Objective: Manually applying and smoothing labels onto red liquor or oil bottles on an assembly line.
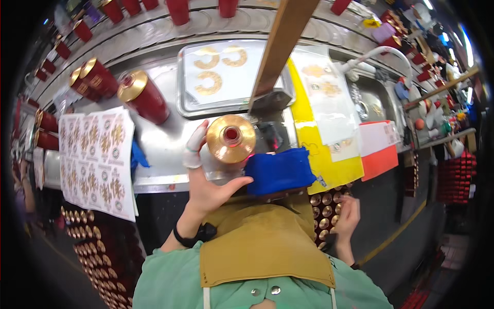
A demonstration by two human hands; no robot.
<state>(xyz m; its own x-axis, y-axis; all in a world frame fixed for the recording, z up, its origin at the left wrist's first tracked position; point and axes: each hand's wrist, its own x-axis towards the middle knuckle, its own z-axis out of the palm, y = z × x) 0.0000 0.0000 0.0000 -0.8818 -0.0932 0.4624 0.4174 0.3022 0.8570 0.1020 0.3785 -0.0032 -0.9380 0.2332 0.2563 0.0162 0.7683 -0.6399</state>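
A red bottle with a gold shoulder and open neck [231, 139] stands upright in front of me on the metal worktop. My left hand [203, 177], white wraps on its fingers, lies against the bottle's left side. Its thumb stretches out toward a blue cloth-covered block [280, 171] just right of the bottle. Lower right, my right hand [348, 219] is beside packed gold-topped bottles [323, 223], slightly blurred. Its fingers are curled in, and whatever they may hold is hidden.
A metal tray [185, 105] holds curved gold pieces. Printed sheets [98, 159] lie at left, near more red bottles [144, 98]. A wooden post [280, 46] rises behind the block. Yellow sheet [329, 175], red folder [380, 159] and sink [378, 95] are at right.
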